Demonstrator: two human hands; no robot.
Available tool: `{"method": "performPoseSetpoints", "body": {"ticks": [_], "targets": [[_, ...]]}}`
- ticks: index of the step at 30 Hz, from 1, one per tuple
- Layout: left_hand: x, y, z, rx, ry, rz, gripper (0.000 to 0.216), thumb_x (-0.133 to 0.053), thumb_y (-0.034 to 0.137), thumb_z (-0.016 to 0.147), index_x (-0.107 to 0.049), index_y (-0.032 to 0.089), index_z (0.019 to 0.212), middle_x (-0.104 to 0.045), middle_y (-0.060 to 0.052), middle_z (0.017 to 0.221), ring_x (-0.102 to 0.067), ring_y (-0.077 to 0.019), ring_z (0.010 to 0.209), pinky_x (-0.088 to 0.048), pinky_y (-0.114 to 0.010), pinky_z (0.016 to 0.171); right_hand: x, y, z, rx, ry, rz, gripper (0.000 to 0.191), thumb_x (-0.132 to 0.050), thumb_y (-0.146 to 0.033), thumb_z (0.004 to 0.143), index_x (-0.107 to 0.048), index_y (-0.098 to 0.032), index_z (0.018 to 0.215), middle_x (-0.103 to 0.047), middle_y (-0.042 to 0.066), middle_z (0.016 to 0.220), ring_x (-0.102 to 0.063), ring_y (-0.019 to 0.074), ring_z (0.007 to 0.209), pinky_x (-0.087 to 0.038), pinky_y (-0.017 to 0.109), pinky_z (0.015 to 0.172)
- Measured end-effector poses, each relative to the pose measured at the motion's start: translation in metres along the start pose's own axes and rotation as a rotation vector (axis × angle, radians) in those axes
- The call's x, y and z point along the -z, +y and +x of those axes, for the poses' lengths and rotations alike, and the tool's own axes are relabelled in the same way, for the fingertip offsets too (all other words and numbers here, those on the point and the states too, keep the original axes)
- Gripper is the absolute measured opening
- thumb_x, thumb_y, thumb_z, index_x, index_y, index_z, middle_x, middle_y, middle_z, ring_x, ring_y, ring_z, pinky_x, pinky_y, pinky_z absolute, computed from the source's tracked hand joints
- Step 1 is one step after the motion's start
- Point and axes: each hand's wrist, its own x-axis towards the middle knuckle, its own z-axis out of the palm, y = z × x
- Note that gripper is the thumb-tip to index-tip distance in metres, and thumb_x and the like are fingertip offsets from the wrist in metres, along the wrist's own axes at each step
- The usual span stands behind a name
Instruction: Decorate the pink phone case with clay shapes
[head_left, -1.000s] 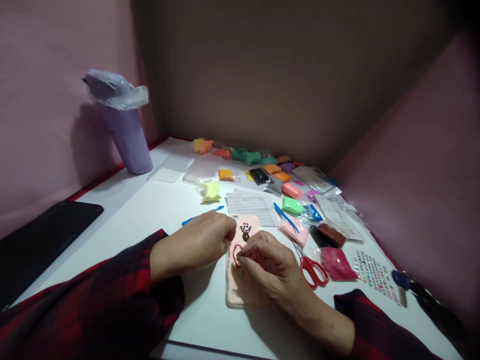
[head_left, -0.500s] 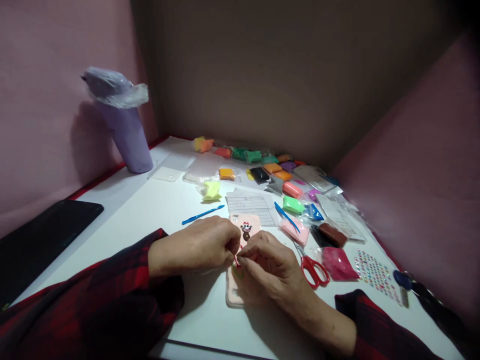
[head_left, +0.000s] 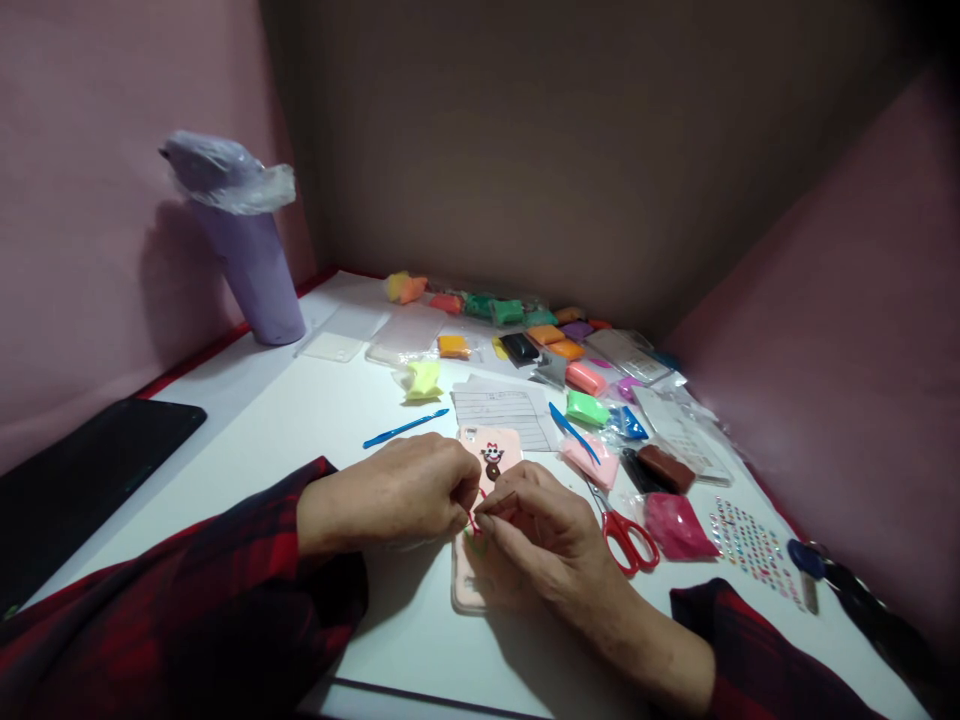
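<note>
A pink phone case (head_left: 469, 580) lies on the white table under both hands. Its upper part carries a small clay figure (head_left: 492, 458) with a red bow and a brown round body. Over the middle of the case, my left hand (head_left: 420, 490) is closed, thumb and fingertips pinched on a thin red strand of clay (head_left: 473, 521). My right hand (head_left: 544, 530) pinches at the same strand from the right, fingertips nearly meeting the left ones. A green curved piece (head_left: 477, 543) shows on the case just below the fingertips.
Red-handled scissors (head_left: 630, 543), a bag of magenta clay (head_left: 679, 527) and a gem sticker sheet (head_left: 754, 550) lie at the right. Blue modelling tools (head_left: 405, 428) and lined paper (head_left: 502, 415) lie beyond the hands. Several clay packets line the back. A purple tumbler (head_left: 262, 275) stands at left.
</note>
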Motion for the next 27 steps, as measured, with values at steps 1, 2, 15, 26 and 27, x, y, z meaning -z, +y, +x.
{"method": "performPoseSetpoints", "body": {"ticks": [1, 2, 15, 26, 27], "targets": [[0.0002, 0.0001, 0.0000, 0.004, -0.003, 0.000, 0.009, -0.054, 0.018, 0.069, -0.062, 0.020, 0.066, -0.062, 0.000, 0.065, -0.052, -0.0145, 0.061, -0.030, -0.025, 0.053, 0.0001, 0.0000, 0.0000, -0.002, 0.001, 0.002, 0.014, -0.058, -0.012, 0.086, -0.064, -0.025, 0.086, -0.056, 0.001, 0.084, -0.052, 0.0185, 0.081, -0.039, 0.034, 0.072], [0.0003, 0.0002, 0.0000, 0.009, -0.004, -0.001, 0.009, -0.054, 0.018, 0.069, -0.062, 0.020, 0.066, -0.063, 0.000, 0.066, -0.052, -0.0146, 0.061, -0.031, -0.025, 0.053, 0.0002, 0.0001, -0.0001, -0.006, 0.004, 0.005, 0.014, -0.058, -0.013, 0.086, -0.064, -0.025, 0.087, -0.056, 0.001, 0.084, -0.052, 0.0186, 0.081, -0.039, 0.034, 0.072], [0.0034, 0.0010, -0.0006, 0.016, 0.031, 0.023, 0.014, -0.051, 0.014, 0.069, -0.064, 0.020, 0.068, -0.062, 0.001, 0.064, -0.051, -0.0133, 0.060, -0.031, -0.025, 0.053, 0.0009, 0.0012, -0.0008, 0.011, 0.018, 0.031, 0.014, -0.056, -0.012, 0.086, -0.064, -0.023, 0.086, -0.055, 0.001, 0.082, -0.053, 0.0173, 0.079, -0.040, 0.033, 0.071], [0.0037, 0.0033, -0.0005, 0.022, 0.037, 0.031, 0.016, -0.050, 0.012, 0.069, -0.064, 0.019, 0.067, -0.063, 0.000, 0.062, -0.051, -0.0133, 0.058, -0.029, -0.025, 0.051, -0.0005, 0.0006, -0.0003, 0.019, 0.014, 0.018, 0.015, -0.059, -0.009, 0.085, -0.064, -0.022, 0.083, -0.055, 0.000, 0.082, -0.053, 0.0166, 0.079, -0.041, 0.032, 0.072], [0.0036, 0.0033, -0.0008, 0.023, 0.039, 0.031, 0.016, -0.050, 0.012, 0.069, -0.065, 0.019, 0.067, -0.063, 0.000, 0.062, -0.051, -0.0134, 0.058, -0.029, -0.025, 0.051, -0.0003, 0.0005, -0.0004, 0.020, 0.017, 0.021, 0.014, -0.059, -0.009, 0.085, -0.064, -0.023, 0.084, -0.056, 0.000, 0.083, -0.054, 0.0168, 0.080, -0.041, 0.032, 0.072]]}}
